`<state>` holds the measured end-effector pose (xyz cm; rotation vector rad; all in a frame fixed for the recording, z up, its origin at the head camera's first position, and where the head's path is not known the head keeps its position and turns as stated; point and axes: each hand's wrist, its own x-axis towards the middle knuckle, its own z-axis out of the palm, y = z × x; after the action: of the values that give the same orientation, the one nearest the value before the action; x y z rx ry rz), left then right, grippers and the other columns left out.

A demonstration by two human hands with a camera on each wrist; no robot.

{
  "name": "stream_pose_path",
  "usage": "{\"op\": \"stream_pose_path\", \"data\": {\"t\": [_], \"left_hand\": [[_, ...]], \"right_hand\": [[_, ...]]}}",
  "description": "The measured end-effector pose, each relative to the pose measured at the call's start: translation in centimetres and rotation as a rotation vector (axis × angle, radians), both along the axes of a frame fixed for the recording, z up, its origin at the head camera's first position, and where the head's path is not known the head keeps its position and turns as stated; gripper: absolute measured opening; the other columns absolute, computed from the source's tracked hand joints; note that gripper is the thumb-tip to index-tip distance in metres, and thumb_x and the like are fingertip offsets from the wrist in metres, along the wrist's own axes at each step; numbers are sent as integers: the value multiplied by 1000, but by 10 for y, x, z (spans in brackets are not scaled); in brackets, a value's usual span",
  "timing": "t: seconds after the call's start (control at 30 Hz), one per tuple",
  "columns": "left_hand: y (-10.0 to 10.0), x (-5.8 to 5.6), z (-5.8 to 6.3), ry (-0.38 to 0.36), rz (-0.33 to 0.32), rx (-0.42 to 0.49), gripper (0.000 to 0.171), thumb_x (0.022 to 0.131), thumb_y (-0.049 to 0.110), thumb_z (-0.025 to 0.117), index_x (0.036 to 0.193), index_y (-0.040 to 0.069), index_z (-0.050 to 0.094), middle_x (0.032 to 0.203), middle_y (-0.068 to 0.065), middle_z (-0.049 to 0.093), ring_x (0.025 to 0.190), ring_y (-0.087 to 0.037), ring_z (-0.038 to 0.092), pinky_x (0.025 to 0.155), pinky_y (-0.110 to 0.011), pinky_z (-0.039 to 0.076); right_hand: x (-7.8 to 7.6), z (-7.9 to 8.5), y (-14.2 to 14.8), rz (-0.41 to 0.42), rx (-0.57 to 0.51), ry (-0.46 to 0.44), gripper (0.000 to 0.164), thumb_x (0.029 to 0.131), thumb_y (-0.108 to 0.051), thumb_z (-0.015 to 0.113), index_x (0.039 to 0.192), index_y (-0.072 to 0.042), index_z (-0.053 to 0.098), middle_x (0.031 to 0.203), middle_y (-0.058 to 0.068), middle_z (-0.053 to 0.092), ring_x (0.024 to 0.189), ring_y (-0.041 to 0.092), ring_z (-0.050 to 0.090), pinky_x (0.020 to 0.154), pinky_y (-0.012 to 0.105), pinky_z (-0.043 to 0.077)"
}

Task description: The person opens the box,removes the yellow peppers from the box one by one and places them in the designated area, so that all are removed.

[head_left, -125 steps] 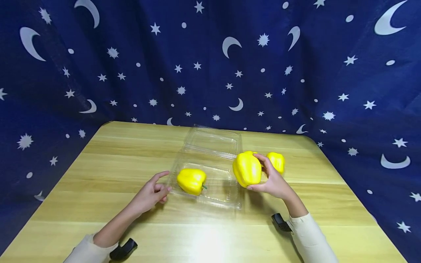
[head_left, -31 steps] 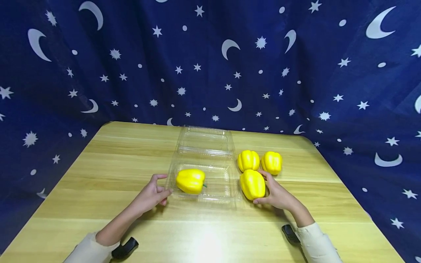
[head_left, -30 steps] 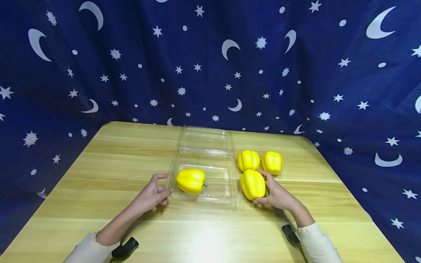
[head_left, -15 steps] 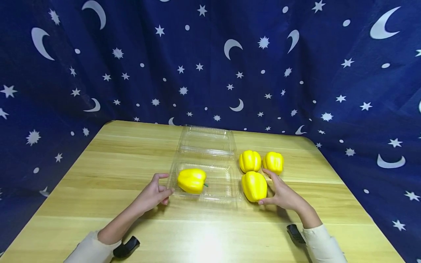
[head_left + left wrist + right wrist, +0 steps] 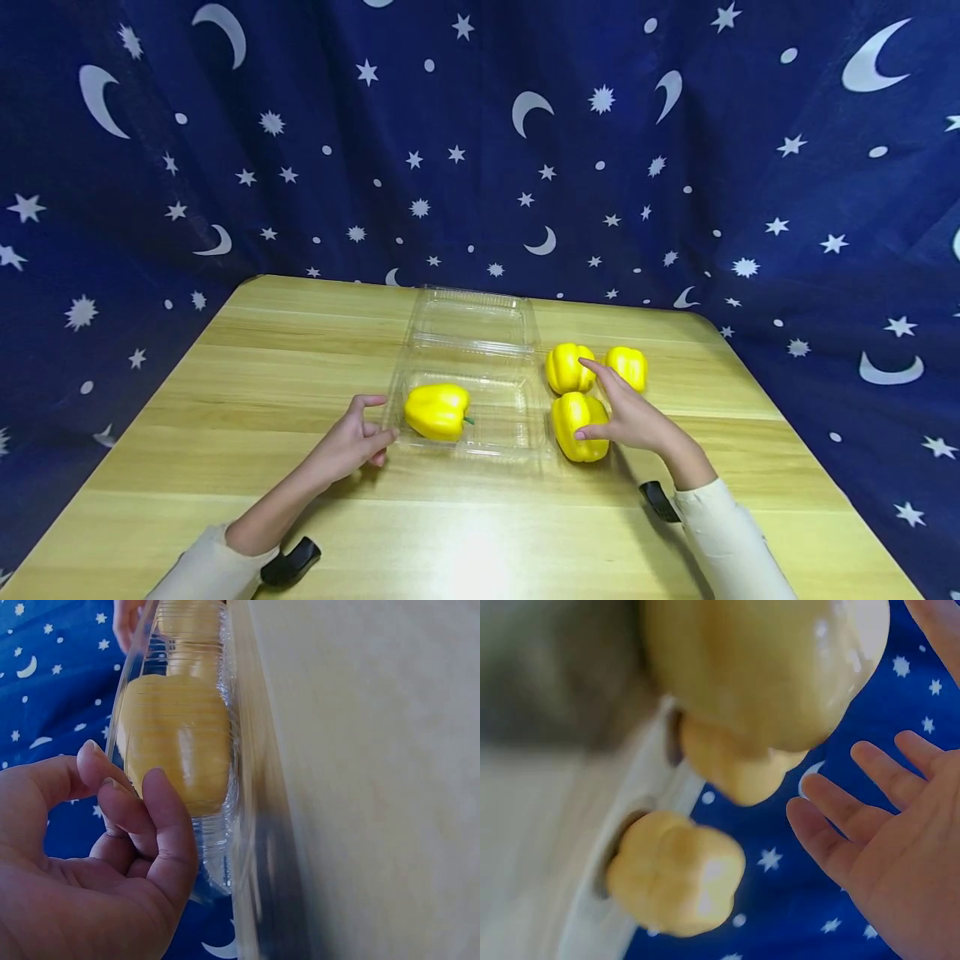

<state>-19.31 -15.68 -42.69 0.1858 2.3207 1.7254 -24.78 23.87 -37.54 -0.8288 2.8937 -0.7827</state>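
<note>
A clear plastic clamshell container (image 5: 510, 417) lies with its lid (image 5: 472, 321) folded back. In its base, on the left side, rests a yellow bell pepper (image 5: 437, 412) with a green stem. My left hand (image 5: 348, 442) holds the container's left rim between thumb and curled fingers; the left wrist view shows the fingertips at that edge. My right hand (image 5: 633, 417) hovers with spread fingers over the front yellow bell pepper (image 5: 573, 442), holding nothing. Its palm and straight fingers show in the right wrist view, apart from the peppers.
Two more yellow bell peppers stand right of the container: a back-left pepper (image 5: 567, 368) near the right fingertips, and a back-right pepper (image 5: 628, 367) partly behind the hand. The wooden table (image 5: 247, 375) meets a blue star-patterned curtain (image 5: 480, 167) at the back.
My right hand carried a pepper by the container, set it down at the front of the right-hand group, let go and rose above it. The left hand has stayed at the rim.
</note>
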Motion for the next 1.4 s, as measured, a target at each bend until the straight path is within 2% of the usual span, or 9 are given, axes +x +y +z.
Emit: {"op": "stream_pose_path", "data": {"t": [0.2,0.37,0.5,0.67,0.77,0.93,1.17,1.4], "left_hand": [[-1,-1,-2,8,-8,5,64,89,18,57,136,0,18,58,0,52,51,-14,46,39,-18,23],[-2,-1,-3,14,-17,18,65,89,19,57,136,-1,18,58,-1,52,53,-17,50,43,-21,30],[-3,-1,-4,14,-23,23,64,89,18,57,136,-1,18,59,-2,53,55,-18,52,47,-23,37],[-3,-2,-6,4,-10,5,61,89,16,56,135,0,19,59,-2,53,53,-17,51,43,-20,32],[-3,-2,-6,-5,-6,5,61,89,17,56,135,2,19,59,-2,53,51,-15,48,40,-18,28],[-3,-2,-5,8,-16,23,62,89,18,57,135,0,19,58,-1,52,50,-14,45,39,-17,25],[-2,-2,-4,15,-24,23,63,89,19,57,135,0,19,58,0,52,51,-14,47,40,-18,25],[-3,-2,-3,19,-26,22,63,90,18,56,136,-1,18,59,-1,52,54,-16,51,43,-20,30]], "right_hand": [[-12,12,-26,51,29,22,102,65,-30,82,142,-6,19,143,23,27,130,43,28,101,59,28],[-21,19,-45,94,62,39,102,65,-27,82,143,-9,19,145,18,28,128,40,33,102,56,30],[-26,23,-57,128,64,29,101,66,-25,82,144,-10,19,146,15,27,130,38,32,103,54,30],[-30,27,-72,187,68,-25,100,67,-27,81,145,-13,18,149,11,22,135,33,26,106,52,27],[-34,27,-81,223,73,-62,101,68,-25,80,145,-14,17,150,10,21,136,31,22,107,51,25],[-42,25,-97,274,124,-47,102,66,-24,82,145,-13,18,149,10,24,135,31,25,108,50,25],[-44,25,-118,323,227,-45,103,65,-28,82,145,-14,18,148,9,27,135,29,28,109,48,23],[-46,19,-139,408,340,-25,102,66,-31,81,145,-11,19,148,10,28,134,28,30,109,44,25]]}}
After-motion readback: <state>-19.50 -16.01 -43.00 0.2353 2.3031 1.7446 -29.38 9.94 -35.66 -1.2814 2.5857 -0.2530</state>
